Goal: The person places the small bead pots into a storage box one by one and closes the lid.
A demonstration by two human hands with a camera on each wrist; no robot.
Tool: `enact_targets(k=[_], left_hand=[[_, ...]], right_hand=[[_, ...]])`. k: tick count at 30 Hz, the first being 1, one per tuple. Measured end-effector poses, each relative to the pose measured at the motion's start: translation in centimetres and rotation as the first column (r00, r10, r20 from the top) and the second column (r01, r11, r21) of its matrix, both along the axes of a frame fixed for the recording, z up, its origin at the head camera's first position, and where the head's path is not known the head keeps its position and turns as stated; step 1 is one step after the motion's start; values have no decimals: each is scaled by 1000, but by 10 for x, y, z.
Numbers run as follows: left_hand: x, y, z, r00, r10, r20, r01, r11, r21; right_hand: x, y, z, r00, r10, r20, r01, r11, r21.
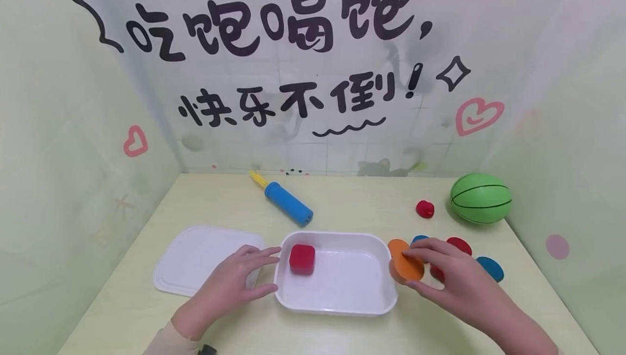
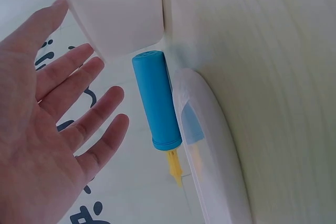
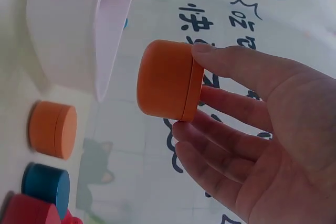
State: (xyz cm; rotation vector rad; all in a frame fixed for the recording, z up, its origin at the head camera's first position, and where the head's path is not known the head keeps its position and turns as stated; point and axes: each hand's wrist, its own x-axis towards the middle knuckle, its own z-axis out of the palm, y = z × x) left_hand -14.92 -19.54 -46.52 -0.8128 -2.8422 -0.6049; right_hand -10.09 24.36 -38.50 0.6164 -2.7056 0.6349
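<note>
My right hand pinches a small round orange container between thumb and fingertips. A seam runs around the container near one end, and the hand holds it raised beside the right end of a white plastic box. Inside the box, toward its left end, sits a red rounded-square container. My left hand spreads its relaxed fingers and thumb right at the box's left rim. A second orange container stands on the table below the held one, partly hidden by it in the head view.
Beyond the right hand are blue and red containers, some partly covered. A green ball and a small red item lie farther back. Behind the box rests a blue hand pump; a white lid lies left.
</note>
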Motion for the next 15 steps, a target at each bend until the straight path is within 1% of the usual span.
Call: enact_targets(k=[3,6,10,13,15], left_hand=[[0,-1,0,1000,2,-5,-2,1000,-3],[1,-1,0,1000,-3,-10,3,1000,1],[1,-2,-1,1000,-12,-18,12,1000,5],[1,-1,0,1000,-13,-24,13,1000,6],[1,-1,0,1000,-11,-22,11,1000,6]], right_hand=[[-7,-13,-4,998,56,19,-56,998,-18],[-15,-26,-9,990,116,77,-113,993,-42],[-22,-45,-14,966,163,199,-157,987,-46],[-27,-60,-20,950,199,240,-196,980,-38],[-28,-69,-25,943,228,242,-226,973,-36]])
